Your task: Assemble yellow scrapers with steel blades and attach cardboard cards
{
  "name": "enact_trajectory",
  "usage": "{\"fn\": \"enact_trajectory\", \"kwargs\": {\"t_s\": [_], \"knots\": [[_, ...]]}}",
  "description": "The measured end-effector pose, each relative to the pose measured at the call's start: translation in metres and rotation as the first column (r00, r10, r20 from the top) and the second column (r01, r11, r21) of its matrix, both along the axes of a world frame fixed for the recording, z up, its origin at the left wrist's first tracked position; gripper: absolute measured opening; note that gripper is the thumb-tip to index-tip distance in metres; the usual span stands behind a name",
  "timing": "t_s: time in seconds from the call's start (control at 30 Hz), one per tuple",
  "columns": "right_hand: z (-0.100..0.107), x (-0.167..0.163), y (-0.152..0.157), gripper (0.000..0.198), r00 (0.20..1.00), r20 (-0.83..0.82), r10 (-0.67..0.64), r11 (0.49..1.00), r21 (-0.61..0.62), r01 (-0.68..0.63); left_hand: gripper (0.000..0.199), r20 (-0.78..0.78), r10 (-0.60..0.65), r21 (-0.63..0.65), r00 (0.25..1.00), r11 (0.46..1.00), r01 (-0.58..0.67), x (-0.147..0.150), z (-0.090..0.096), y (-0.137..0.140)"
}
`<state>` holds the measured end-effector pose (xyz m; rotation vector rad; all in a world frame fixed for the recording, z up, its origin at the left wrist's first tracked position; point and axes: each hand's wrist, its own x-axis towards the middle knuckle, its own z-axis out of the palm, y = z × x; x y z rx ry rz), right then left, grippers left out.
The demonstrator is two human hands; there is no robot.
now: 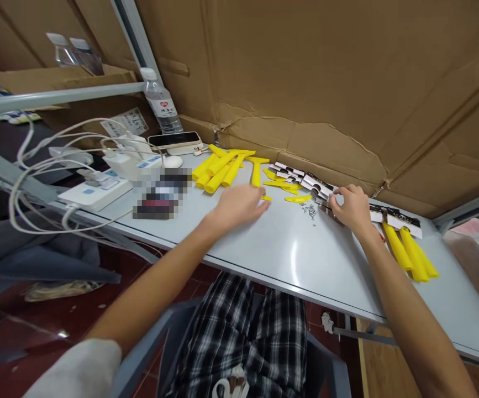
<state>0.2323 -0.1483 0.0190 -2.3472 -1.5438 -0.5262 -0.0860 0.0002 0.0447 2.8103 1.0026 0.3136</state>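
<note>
My left hand [241, 207] is low over the table, thumb stretched away from the forefinger. A small yellow tip [267, 198] shows between them; the other fingers are hidden. Just beyond lies a yellow T-shaped plastic handle [256, 172], with a pile of similar yellow handles [218, 170] to its left. My right hand [352, 209] is closed, thumb and forefinger curled near each other beside a thin dark metal strip [323, 204]; what they pinch is not clear. Small loose screws or similar metal bits [311, 213] and flat yellow pieces [298, 199] lie between the hands.
Black-and-white card packs [317, 182] line the cardboard wall [305, 77]. More yellow handles [411, 254] rest at the right. On the left are a power strip [96, 190] with tangled white cables, a phone [173, 139] and a water bottle [162, 105]. A blurred-out item [162, 193] lies nearby.
</note>
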Motion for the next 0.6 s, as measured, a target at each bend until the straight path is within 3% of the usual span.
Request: {"fn": "enact_trajectory", "kwargs": {"t_s": [0.1,0.23,0.4,0.6], "knots": [[-0.003,-0.006,0.001,0.044,0.999,0.004,0.035,0.997,0.064,-0.035,0.050,-0.024,0.149,0.087,0.989,0.985,-0.146,0.038,0.021,0.046],[-0.009,-0.006,-0.008,0.041,0.998,-0.012,0.068,0.992,0.103,-0.067,0.048,-0.122,0.181,0.069,0.976,0.982,-0.174,0.069,0.018,0.080],[-0.011,-0.003,-0.013,0.042,0.995,-0.009,0.099,0.980,0.172,-0.096,0.049,-0.159,0.171,0.069,0.972,0.984,-0.162,0.067,0.012,0.078],[-0.002,-0.012,-0.015,0.040,0.996,-0.044,0.084,0.971,0.226,-0.072,0.051,-0.091,0.168,0.102,0.982,0.982,-0.158,0.042,0.039,0.058]]}}
